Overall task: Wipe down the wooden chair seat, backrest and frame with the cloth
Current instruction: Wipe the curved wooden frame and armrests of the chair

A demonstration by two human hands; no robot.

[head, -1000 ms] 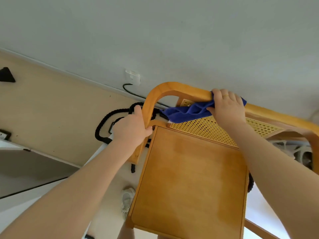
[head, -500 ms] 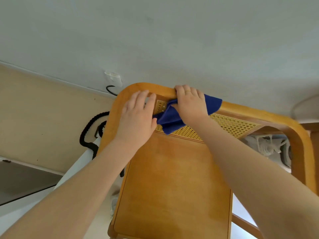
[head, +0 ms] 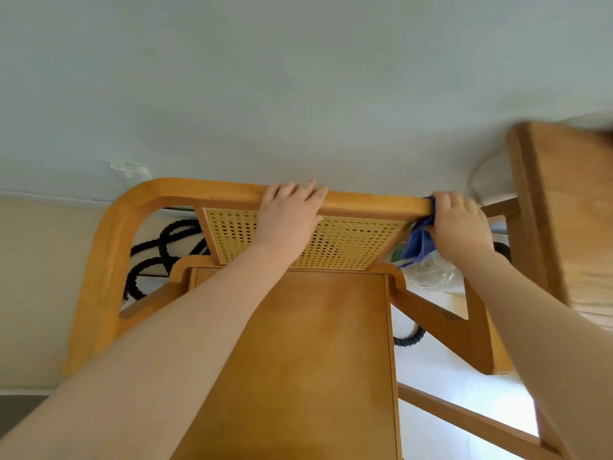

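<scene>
In the head view, the wooden chair [head: 298, 360] stands just in front of the person, its cane backrest panel [head: 348, 244] facing a pale wall [head: 298, 78]. The left hand [head: 290, 215] lies over the top rail [head: 205, 194] near its middle, with fingers draped on the wood and holding nothing. The right hand [head: 459, 227] grips the blue cloth [head: 418, 239] against the right end of the same rail; the cloth hangs down under the hand. A black rope [head: 159, 257] lies behind the chair at left.

A home room: wooden cane-backed chair [head: 298, 343], plain wall [head: 298, 78], loose black rope [head: 159, 247].
</scene>
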